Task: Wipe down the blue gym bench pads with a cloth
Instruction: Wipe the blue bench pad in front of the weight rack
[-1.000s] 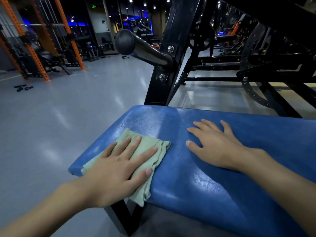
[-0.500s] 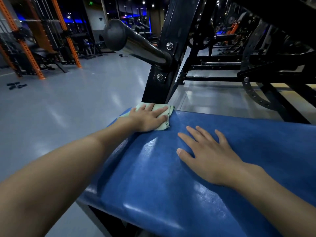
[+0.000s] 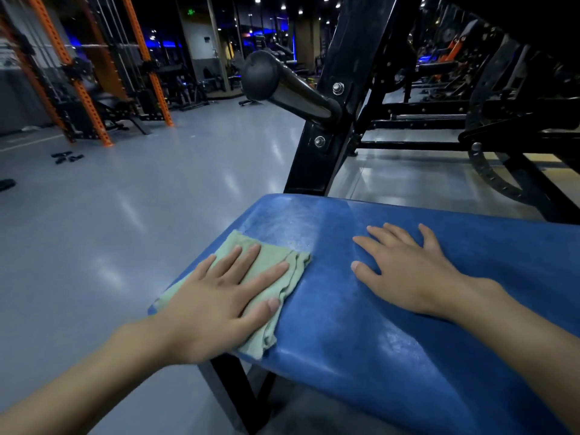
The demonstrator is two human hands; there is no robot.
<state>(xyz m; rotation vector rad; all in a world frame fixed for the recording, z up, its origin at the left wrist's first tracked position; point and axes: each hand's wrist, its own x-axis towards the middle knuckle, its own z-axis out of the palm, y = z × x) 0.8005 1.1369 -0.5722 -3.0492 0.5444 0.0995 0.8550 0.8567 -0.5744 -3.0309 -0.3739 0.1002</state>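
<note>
A blue bench pad (image 3: 361, 309) fills the lower right of the head view, its far left corner pale and streaked. A folded light green cloth (image 3: 276, 265) lies on the pad's near left edge. My left hand (image 3: 219, 299) presses flat on the cloth with straight, spread fingers. Flat on the bare pad to the right rests my right hand (image 3: 405, 271), fingers spread, holding nothing.
A black steel upright (image 3: 332, 120) with a round black-capped bar (image 3: 282, 86) rises just behind the pad. More black machine frames (image 3: 502, 127) stand at the right. Grey floor (image 3: 125, 215) stretches left to orange racks (image 3: 94, 89).
My left hand pushed the cloth to the pad's far corner, then drew it back to the near left edge. The right hand has stayed flat on the pad.
</note>
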